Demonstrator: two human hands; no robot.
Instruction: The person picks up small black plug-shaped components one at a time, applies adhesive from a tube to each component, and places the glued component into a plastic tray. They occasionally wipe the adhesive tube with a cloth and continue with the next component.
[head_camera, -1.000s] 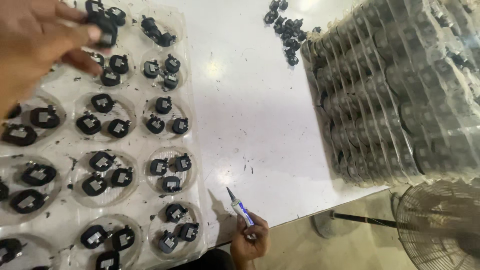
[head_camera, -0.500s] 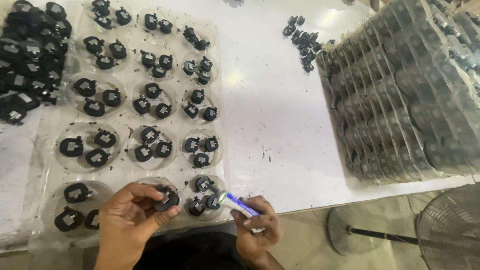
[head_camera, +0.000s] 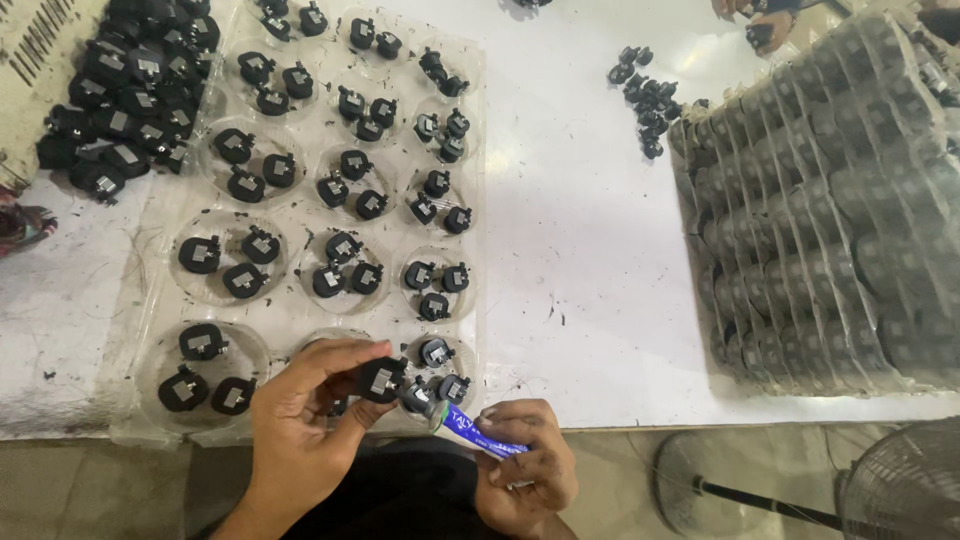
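A small round black plastic part with a pale metal tab on top (head_camera: 382, 379) sits pinched between the thumb and curled fingers of the left hand (head_camera: 305, 425), just above the near edge of a clear moulded plastic tray (head_camera: 300, 300). The nozzle of a small blue-and-white squeeze tube (head_camera: 478, 434) touches or nearly touches the part's right side; the right hand (head_camera: 525, 470) is closed around the tube's body, fingers wrapped tight. Both hands hover over the front edge of the white, scuffed table (head_camera: 590, 250).

The tray has shallow round wells, most holding three of the same black parts. To the far left lies a loose heap of black parts (head_camera: 125, 95), glossy with silvery tabs. A smaller scatter of black parts (head_camera: 650, 95) lies further back on the table. At right stands a large stack of filled trays wrapped in clear crinkled film (head_camera: 820, 210). Below the table edge, a wire-grilled floor fan (head_camera: 900, 490) shows.
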